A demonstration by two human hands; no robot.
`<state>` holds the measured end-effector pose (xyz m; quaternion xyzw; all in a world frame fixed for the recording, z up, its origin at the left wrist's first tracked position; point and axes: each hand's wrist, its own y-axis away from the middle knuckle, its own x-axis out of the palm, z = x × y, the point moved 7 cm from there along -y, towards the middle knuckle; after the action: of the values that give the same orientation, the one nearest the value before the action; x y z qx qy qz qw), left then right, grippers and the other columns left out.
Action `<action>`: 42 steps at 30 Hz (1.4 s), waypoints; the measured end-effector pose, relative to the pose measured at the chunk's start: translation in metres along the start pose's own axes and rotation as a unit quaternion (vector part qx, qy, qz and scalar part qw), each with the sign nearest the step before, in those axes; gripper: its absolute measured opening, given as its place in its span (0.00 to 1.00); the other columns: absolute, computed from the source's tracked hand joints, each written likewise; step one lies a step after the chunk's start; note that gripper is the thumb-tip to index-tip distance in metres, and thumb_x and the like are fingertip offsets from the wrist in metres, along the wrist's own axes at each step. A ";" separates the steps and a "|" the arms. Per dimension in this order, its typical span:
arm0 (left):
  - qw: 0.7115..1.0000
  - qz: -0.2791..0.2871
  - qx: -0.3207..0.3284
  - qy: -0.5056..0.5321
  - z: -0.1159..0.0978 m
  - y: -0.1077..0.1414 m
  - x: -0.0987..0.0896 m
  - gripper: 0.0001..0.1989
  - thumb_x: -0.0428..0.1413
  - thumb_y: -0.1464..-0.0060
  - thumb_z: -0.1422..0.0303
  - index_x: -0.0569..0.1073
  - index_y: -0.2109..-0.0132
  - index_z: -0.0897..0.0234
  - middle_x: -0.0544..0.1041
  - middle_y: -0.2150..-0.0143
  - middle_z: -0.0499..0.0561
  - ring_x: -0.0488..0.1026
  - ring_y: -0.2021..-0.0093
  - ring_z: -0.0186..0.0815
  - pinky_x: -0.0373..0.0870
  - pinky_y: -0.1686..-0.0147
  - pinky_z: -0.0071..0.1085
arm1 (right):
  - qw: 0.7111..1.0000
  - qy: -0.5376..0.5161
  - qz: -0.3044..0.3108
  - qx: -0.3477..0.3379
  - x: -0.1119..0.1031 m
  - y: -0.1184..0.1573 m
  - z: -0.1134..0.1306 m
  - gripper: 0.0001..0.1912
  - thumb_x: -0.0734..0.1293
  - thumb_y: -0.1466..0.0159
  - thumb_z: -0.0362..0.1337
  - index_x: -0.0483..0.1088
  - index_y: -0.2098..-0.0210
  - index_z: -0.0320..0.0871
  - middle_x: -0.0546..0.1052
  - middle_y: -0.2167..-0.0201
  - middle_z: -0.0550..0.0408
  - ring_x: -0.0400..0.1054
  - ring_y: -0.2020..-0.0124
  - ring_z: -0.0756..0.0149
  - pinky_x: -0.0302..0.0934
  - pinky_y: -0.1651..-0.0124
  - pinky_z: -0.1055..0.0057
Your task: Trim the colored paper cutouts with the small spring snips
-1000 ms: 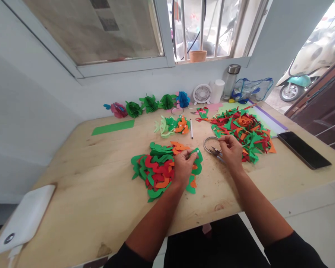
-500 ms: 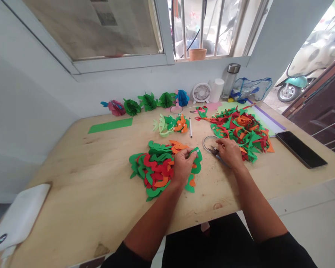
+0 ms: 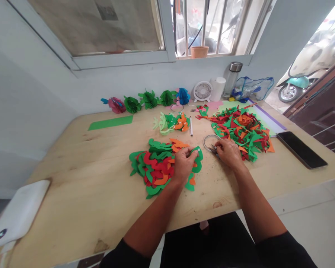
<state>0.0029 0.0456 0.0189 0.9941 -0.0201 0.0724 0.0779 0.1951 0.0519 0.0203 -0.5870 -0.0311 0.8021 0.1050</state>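
Note:
My left hand [image 3: 184, 163] pinches a green paper cutout [image 3: 197, 158] with wavy edges, and a small white square shows near its top. Under and beside that hand spreads a pile of red, green and orange cutouts [image 3: 158, 167]. My right hand [image 3: 229, 152] is closed low over the table, its fingertips at a dark pointed tool [image 3: 212, 149] that looks like small scissors. The hand hides the tool's handle, and what the fingertips pinch is unclear. Just behind them lies a thin pale ring [image 3: 205, 142].
Paper scraps [image 3: 247, 130] heap at the right, near a black phone [image 3: 301, 149]. A marker [image 3: 191, 125], taped cutouts [image 3: 171, 123] and a green strip [image 3: 110, 123] lie farther back. Along the wall stand paper figures [image 3: 149, 99], a small fan [image 3: 203, 91] and a bottle [image 3: 231, 81].
My right hand has shifted slightly forward over the dark tool, covering more of its handle. My left hand keeps its pinch on the green cutout. The camera view has tilted a little.

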 end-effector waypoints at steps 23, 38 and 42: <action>1.000 0.001 0.016 0.021 0.006 -0.004 0.001 0.05 0.58 0.59 0.69 0.75 0.75 0.67 0.73 0.78 0.47 0.68 0.77 0.27 0.62 0.78 0.22 | 0.996 0.008 -0.041 0.073 -0.006 0.005 0.000 0.07 0.60 0.39 0.34 0.70 0.67 0.44 0.76 0.65 0.49 0.67 0.68 0.61 0.49 0.72 0.69; 0.996 0.002 -0.033 0.079 0.008 -0.005 0.001 0.08 0.58 0.60 0.66 0.74 0.71 0.67 0.73 0.75 0.48 0.69 0.77 0.28 0.64 0.79 0.23 | 0.867 -0.498 0.016 0.031 -0.006 0.005 0.020 0.15 0.64 0.43 0.43 0.68 0.60 0.41 0.75 0.67 0.53 0.67 0.70 0.69 0.59 0.69 0.72; 0.994 -0.023 -0.028 0.100 0.008 -0.009 -0.004 0.08 0.59 0.60 0.67 0.75 0.71 0.67 0.73 0.74 0.48 0.68 0.77 0.27 0.63 0.77 0.22 | 0.846 -0.526 0.078 -0.022 -0.004 0.013 0.047 0.22 0.66 0.43 0.43 0.65 0.51 0.43 0.74 0.67 0.54 0.67 0.67 0.67 0.60 0.67 0.71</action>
<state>0.0008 0.0530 0.0087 0.9796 0.0090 0.1685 0.1087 0.1496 0.0418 0.0366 -0.0795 -0.0534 0.9954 -0.0034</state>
